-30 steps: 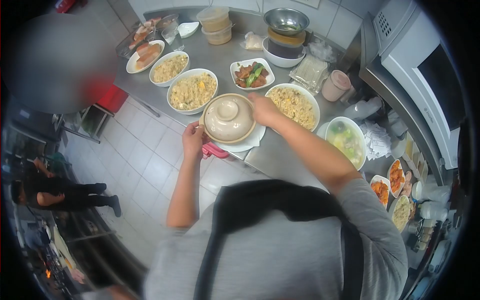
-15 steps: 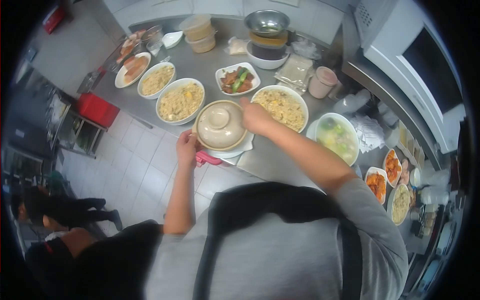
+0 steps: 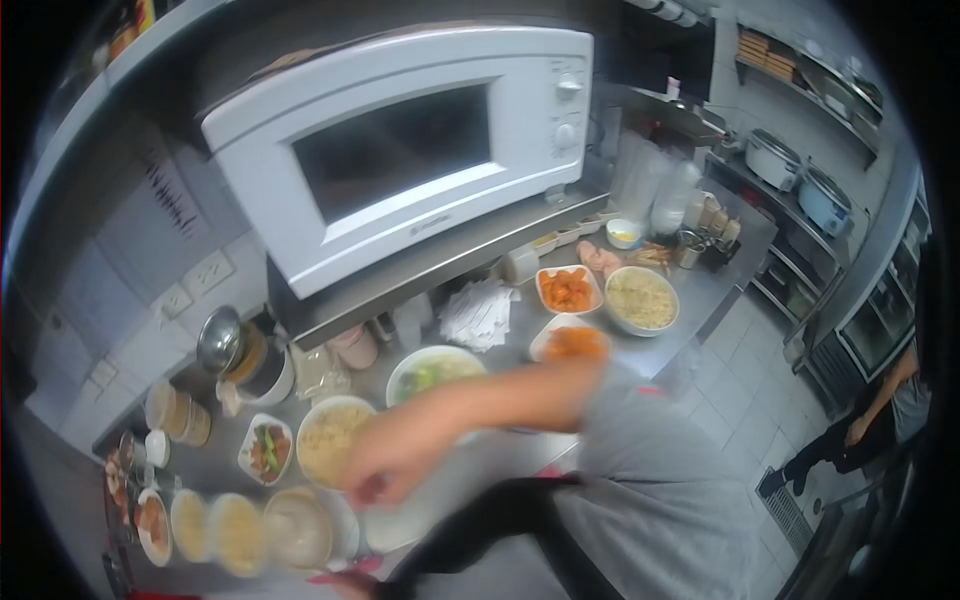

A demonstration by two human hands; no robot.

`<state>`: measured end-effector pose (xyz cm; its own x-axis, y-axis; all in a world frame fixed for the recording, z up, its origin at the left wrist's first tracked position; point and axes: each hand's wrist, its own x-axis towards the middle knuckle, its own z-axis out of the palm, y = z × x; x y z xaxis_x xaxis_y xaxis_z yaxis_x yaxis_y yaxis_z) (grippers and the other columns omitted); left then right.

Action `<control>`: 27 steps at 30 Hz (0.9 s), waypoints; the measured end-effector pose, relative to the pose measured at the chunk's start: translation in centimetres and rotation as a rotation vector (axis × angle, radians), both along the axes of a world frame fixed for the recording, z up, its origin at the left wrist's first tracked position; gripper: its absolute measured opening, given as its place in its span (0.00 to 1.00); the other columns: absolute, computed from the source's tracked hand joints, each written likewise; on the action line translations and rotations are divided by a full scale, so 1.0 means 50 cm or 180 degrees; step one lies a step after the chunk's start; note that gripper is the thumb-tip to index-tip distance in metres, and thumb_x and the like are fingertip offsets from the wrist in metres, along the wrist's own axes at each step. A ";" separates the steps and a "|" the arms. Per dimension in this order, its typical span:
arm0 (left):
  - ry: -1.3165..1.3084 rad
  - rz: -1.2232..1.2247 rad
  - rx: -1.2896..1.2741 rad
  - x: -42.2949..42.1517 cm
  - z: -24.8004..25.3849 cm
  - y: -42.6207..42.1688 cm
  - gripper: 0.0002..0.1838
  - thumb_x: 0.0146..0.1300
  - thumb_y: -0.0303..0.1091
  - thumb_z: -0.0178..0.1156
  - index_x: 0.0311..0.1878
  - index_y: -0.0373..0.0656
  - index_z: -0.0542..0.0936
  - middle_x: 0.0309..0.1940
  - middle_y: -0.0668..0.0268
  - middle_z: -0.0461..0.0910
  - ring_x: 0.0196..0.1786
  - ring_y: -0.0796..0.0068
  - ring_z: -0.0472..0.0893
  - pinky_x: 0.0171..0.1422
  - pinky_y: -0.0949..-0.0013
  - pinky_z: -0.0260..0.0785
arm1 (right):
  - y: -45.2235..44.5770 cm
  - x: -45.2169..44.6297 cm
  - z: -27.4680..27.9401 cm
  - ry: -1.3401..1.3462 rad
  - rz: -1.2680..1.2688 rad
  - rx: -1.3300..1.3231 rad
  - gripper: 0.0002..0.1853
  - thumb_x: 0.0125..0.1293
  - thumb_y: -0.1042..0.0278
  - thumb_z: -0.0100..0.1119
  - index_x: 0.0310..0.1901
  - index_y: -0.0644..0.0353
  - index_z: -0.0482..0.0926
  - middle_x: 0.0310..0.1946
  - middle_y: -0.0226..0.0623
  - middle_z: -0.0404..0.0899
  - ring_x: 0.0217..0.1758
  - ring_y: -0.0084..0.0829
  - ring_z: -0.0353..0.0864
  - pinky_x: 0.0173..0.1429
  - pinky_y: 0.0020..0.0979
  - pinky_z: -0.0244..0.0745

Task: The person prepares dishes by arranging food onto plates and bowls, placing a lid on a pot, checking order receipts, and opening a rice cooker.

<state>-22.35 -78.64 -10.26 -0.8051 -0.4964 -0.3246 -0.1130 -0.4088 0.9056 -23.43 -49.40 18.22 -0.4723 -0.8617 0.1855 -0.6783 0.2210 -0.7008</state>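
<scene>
My right hand is blurred by motion and hangs over the near edge of a bowl of fried rice. Its fingers are bent and smeared, and any contents are hidden. At the lower edge, a blurred part of my left hand shows beside a pink object. The lidded clay pot rests near the counter's front edge, left of my right hand and apart from it. Two more rice bowls stand left of the pot. A square dish of meat and greens lies behind it.
A white microwave sits on a raised shelf. Below are a soup bowl, a pile of paper slips, two orange dishes and another rice bowl. A person stands at the far right.
The view has swung right, bringing the microwave and right-hand counter into sight. My right hand has come off the pot. The dark-clothed person at the left has left the view.
</scene>
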 end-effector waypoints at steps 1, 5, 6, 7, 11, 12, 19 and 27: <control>0.0033 -0.0059 -0.0021 -0.004 0.006 0.011 0.32 0.62 0.50 0.54 0.64 0.44 0.60 0.59 0.59 0.65 0.57 0.64 0.67 0.56 0.63 0.63 | 0.060 0.024 0.041 -0.0066 -0.0007 0.0083 0.14 0.57 0.65 0.62 0.44 0.60 0.77 0.34 0.38 0.81 0.37 0.32 0.80 0.41 0.32 0.73; 0.0197 -0.0136 -0.0124 -0.002 0.029 0.066 0.31 0.63 0.49 0.53 0.64 0.43 0.61 0.58 0.57 0.65 0.57 0.63 0.67 0.56 0.62 0.63 | 0.328 0.136 0.189 -0.0359 -0.1073 0.0157 0.14 0.59 0.64 0.62 0.45 0.61 0.79 0.34 0.33 0.82 0.36 0.22 0.80 0.40 0.24 0.73; 0.0242 -0.0139 -0.0157 0.001 0.034 0.082 0.30 0.63 0.49 0.53 0.64 0.42 0.61 0.58 0.57 0.65 0.56 0.63 0.67 0.56 0.62 0.63 | 0.399 0.164 0.220 -0.0513 -0.1724 0.0103 0.13 0.60 0.65 0.60 0.45 0.61 0.79 0.35 0.34 0.82 0.38 0.22 0.80 0.41 0.23 0.75; 0.0294 -0.0139 -0.0193 0.007 0.037 0.095 0.30 0.64 0.49 0.53 0.63 0.42 0.62 0.58 0.56 0.65 0.56 0.63 0.67 0.56 0.62 0.63 | 0.470 0.185 0.245 -0.0667 -0.2069 -0.0191 0.13 0.62 0.66 0.58 0.47 0.60 0.79 0.36 0.34 0.82 0.39 0.22 0.81 0.42 0.23 0.76; 0.0540 -0.0018 -0.0303 0.043 0.055 0.169 0.29 0.65 0.48 0.52 0.63 0.40 0.63 0.57 0.54 0.65 0.56 0.62 0.67 0.56 0.61 0.64 | 0.778 0.235 0.326 0.0432 -0.4059 0.0015 0.16 0.61 0.66 0.56 0.50 0.62 0.77 0.38 0.36 0.81 0.39 0.25 0.80 0.41 0.26 0.77; 0.0596 0.0019 -0.0319 0.059 0.059 0.190 0.29 0.65 0.47 0.52 0.63 0.40 0.63 0.57 0.54 0.65 0.56 0.62 0.68 0.56 0.61 0.64 | 0.870 0.237 0.339 0.0795 -0.4392 0.0264 0.16 0.61 0.66 0.57 0.50 0.62 0.78 0.38 0.36 0.81 0.39 0.25 0.80 0.40 0.27 0.77; 0.1058 0.0257 -0.0361 0.207 0.069 0.335 0.27 0.66 0.46 0.51 0.61 0.37 0.65 0.56 0.50 0.66 0.55 0.61 0.68 0.56 0.60 0.65 | 1.410 0.161 0.351 0.2978 -0.6006 0.1316 0.29 0.57 0.53 0.60 0.57 0.61 0.72 0.57 0.51 0.69 0.61 0.43 0.68 0.63 0.39 0.64; 0.0941 0.0682 -0.1406 0.415 0.328 0.645 0.28 0.70 0.43 0.46 0.66 0.34 0.60 0.63 0.54 0.60 0.62 0.63 0.65 0.59 0.63 0.64 | 1.577 0.133 0.402 0.2302 -0.7096 0.1061 0.41 0.54 0.35 0.55 0.64 0.55 0.66 0.69 0.49 0.51 0.74 0.47 0.44 0.70 0.55 0.45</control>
